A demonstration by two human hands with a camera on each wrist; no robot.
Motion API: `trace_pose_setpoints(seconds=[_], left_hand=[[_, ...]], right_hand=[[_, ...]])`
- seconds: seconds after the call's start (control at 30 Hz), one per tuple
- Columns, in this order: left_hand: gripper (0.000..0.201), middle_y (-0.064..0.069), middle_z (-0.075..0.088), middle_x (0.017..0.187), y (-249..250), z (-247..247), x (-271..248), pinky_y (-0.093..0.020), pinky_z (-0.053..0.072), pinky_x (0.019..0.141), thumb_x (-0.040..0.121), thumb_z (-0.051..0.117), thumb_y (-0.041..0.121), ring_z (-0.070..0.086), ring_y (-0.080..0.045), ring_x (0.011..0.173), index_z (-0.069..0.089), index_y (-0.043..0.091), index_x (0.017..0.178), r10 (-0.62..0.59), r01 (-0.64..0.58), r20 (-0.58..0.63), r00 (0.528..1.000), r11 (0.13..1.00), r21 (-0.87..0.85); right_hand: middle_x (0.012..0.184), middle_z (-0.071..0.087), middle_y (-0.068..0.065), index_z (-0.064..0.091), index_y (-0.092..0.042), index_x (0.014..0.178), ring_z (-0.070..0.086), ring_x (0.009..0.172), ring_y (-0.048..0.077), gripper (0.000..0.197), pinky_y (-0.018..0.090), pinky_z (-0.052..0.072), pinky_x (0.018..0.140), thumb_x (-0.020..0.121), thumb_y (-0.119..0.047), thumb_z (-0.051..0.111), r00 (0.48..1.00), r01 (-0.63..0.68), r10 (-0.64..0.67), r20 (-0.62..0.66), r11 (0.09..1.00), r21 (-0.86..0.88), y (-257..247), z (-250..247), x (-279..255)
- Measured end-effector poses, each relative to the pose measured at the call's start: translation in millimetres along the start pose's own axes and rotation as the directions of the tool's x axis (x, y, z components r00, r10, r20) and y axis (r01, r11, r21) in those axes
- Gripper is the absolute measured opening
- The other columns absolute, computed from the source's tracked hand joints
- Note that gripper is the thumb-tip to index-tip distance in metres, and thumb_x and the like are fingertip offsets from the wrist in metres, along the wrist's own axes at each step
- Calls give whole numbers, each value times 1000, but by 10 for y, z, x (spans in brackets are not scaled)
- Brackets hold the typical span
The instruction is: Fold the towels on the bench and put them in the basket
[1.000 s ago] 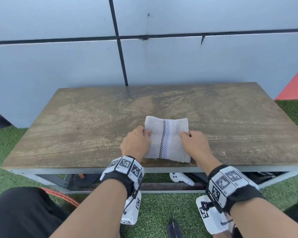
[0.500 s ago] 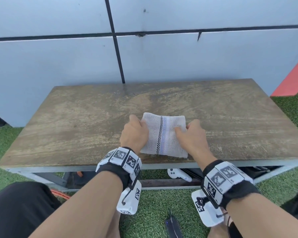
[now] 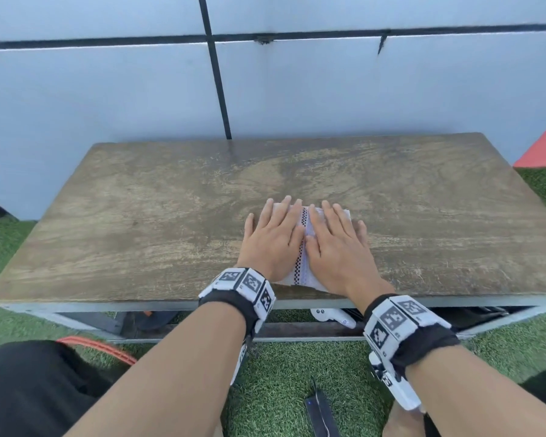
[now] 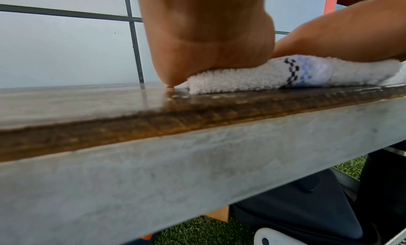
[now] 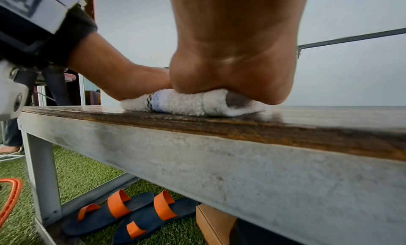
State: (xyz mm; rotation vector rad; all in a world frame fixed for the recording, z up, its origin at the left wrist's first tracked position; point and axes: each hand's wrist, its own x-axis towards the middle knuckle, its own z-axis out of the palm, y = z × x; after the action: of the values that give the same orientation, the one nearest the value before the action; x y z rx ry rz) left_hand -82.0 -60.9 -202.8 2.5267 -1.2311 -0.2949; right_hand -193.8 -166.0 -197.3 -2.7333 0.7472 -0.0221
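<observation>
A small white towel (image 3: 304,272) with a black checked stripe and a pale blue band lies folded on the wooden bench (image 3: 171,222), close to its front edge. My left hand (image 3: 273,239) lies flat on its left half, fingers straight. My right hand (image 3: 336,244) presses flat on the right half. Most of the towel is hidden under both palms. The left wrist view shows the heel of my left hand (image 4: 208,45) bearing down on the folded towel (image 4: 252,76). In the right wrist view my right hand (image 5: 235,61) squashes the towel (image 5: 189,103) the same way.
An orange basket rim (image 3: 98,346) shows on the grass at lower left, beside my dark trouser leg. Under the bench lie blue and orange sandals (image 5: 131,212), a cardboard box (image 5: 215,222) and a white controller (image 3: 331,316). A grey panelled wall stands behind the bench.
Both hands went from gripping the towel's side edges with curled fingers to lying flat on top of it, fingers stretched forward.
</observation>
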Motion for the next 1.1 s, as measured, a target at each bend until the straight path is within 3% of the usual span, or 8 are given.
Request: trace_pose_setpoints(seconds=[0.5, 0.6, 0.67, 0.73, 0.8, 0.9, 1.0, 1.1], left_hand=[[59, 7, 7, 168, 157, -106, -41, -58, 1, 122, 106, 9, 48, 5, -31, 154, 4, 27, 161, -204, 182, 75, 976, 957, 225], [60, -3, 25, 163, 253, -166, -144, -60, 9, 120, 106, 13, 46, 25, -38, 147, 17, 16, 159, -263, 234, 38, 964, 908, 348], [58, -10, 45, 149, 334, -234, -210, -58, 19, 116, 107, 18, 44, 41, -38, 136, 39, 10, 148, -292, 254, 0, 957, 835, 488], [52, -12, 59, 129, 398, -335, -257, -56, 25, 113, 106, 25, 43, 52, -35, 122, 59, 11, 130, -302, 243, 2, 953, 770, 591], [44, -6, 68, 98, 416, -426, -303, -52, 28, 109, 104, 33, 40, 62, -27, 95, 69, 16, 104, -320, 254, 10, 947, 770, 586], [42, 3, 60, 69, 366, -479, -402, -48, 29, 104, 102, 39, 43, 57, -18, 67, 61, 18, 77, -346, 317, -5, 938, 855, 410], [47, 1, 62, 74, 303, -465, -549, -46, 37, 101, 97, 43, 53, 55, -21, 69, 50, 18, 67, -333, 335, -55, 941, 903, 269], [49, -3, 64, 76, 137, -469, -671, -41, 52, 88, 90, 47, 58, 59, -24, 72, 53, 15, 68, -367, 364, 1, 930, 921, 137]], right_hand=[[164, -27, -10, -12, -32, 159, -26, 150, 11, 62, 45, -8, 124, 104, -54, 10, 981, 28, -20, 191, 999, -41, 82, -182, -125], [169, -9, 0, -3, -19, 161, -5, 155, 20, 74, 44, 5, 126, 103, -59, 19, 996, -42, 38, 80, 998, 37, 180, -145, -341], [164, 19, 14, 19, -6, 156, 17, 151, 29, 78, 46, 20, 123, 101, -60, 29, 989, -138, 142, -38, 986, 95, 245, -120, -474], [142, 44, 16, 46, -4, 132, 36, 133, 33, 67, 47, 35, 111, 98, -60, 35, 960, -201, 219, -174, 973, 114, 284, -117, -581], [119, 49, 11, 54, -8, 110, 40, 115, 30, 57, 45, 39, 100, 95, -61, 39, 934, -250, 269, -237, 962, 108, 274, -134, -646], [106, 46, 7, 57, -15, 91, 39, 109, 29, 56, 46, 35, 95, 91, -66, 36, 932, -325, 343, -119, 934, 149, 192, -139, -592], [86, 53, 3, 47, -19, 77, 49, 90, 27, 41, 39, 34, 81, 82, -59, 43, 944, -306, 331, 6, 866, 396, 58, -144, -452], [92, 59, 2, 54, -16, 99, 57, 83, 21, 15, 34, 43, 67, 92, -28, 58, 955, -275, 271, 118, 670, 689, -182, -253, -416]])
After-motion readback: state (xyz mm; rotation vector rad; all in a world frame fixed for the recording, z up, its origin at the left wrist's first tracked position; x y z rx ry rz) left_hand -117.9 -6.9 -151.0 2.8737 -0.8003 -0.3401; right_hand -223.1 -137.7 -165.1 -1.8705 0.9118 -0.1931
